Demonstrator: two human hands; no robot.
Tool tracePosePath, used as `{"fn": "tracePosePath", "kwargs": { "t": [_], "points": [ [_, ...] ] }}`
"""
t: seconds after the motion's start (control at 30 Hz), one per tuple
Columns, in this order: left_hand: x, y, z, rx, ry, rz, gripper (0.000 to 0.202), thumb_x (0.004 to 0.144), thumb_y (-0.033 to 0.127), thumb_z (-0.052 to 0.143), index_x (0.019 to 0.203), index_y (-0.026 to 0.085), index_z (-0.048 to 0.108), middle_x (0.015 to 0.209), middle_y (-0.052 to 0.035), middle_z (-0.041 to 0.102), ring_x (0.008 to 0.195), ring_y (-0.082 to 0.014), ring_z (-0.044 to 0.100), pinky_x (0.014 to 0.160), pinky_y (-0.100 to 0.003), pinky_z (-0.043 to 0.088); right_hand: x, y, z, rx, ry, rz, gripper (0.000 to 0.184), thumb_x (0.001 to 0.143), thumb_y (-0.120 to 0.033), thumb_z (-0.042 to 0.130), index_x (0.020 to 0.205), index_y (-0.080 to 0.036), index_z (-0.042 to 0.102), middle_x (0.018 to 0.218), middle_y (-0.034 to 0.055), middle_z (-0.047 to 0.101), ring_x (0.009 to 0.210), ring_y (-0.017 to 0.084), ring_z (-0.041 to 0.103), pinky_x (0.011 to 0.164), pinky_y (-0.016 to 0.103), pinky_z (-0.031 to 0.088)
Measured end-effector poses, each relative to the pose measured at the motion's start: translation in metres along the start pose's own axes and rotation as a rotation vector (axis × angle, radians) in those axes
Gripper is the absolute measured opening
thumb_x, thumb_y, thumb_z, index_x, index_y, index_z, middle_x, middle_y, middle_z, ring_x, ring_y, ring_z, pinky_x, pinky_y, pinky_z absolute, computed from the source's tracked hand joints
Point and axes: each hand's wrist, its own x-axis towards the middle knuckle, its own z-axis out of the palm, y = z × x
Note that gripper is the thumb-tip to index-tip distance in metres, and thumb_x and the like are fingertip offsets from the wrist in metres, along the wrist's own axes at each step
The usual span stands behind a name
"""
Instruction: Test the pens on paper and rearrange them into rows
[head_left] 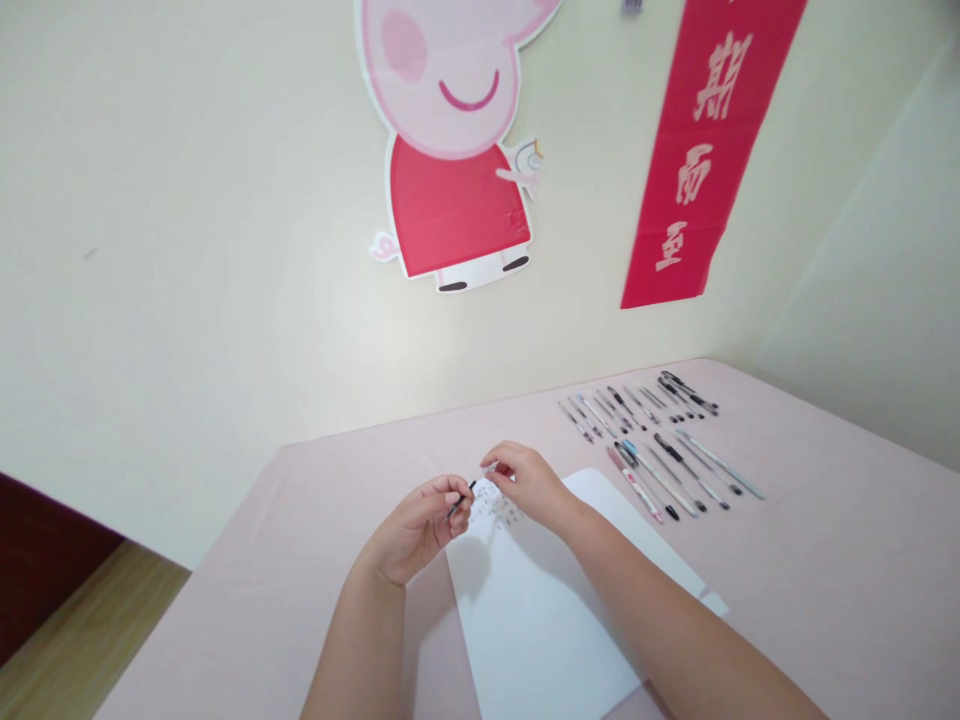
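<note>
Though apart, hands [416, 525] [532, 485] pinch-tight on pen [462, 499]

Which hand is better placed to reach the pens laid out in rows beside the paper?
Right, probably. The right hand is nearer the rows of pens, which lie on its side of the paper. The left hand pinches a dark pen and would have to cross over.
</note>
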Motion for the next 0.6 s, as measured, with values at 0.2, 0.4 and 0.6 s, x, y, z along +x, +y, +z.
{"fn": "tracePosePath", "kwargs": {
  "t": [0.2,0.4,0.6],
  "points": [
    [0.003,-0.003,-0.002,-0.057,0.042,-0.003,0.011,0.072,0.019,0.064,0.079,0.012,0.062,0.068,-0.0005,0.051,0.055,-0.004,0.044,0.054,-0.016,0.037,-0.001,-0.005,0.002,0.008,-0.026,-0.023,0.015,0.074,-0.008,0.056,0.083,-0.017,0.063,0.08,0.0024,0.06,0.066,0.01,0.054,0.065,0.023,0.043],
    [0.007,-0.005,-0.002,-0.06,0.092,0.025,0.025,0.064,0.013,0.069,0.088,0.012,0.065,0.074,-0.0008,0.053,0.06,-0.0038,0.047,0.06,-0.015,0.041,-0.002,-0.01,0.004,0.009,-0.053,-0.025,0.015,0.073,-0.006,0.057,0.082,-0.017,0.063,0.078,0.0015,0.059,0.067,0.01,0.054,0.065,0.023,0.043],
    [0.014,-0.011,0.001,0.189,0.231,0.171,0.024,0.069,0.027,0.068,0.089,0.014,0.067,0.071,0.0,0.054,0.058,-0.0046,0.045,0.057,-0.017,0.039,-0.002,-0.013,0.007,0.051,-0.063,0.009,0.016,0.072,-0.007,0.058,0.082,-0.017,0.064,0.074,0.0002,0.059,0.064,0.01,0.054,0.063,0.022,0.042]
  ]
}}
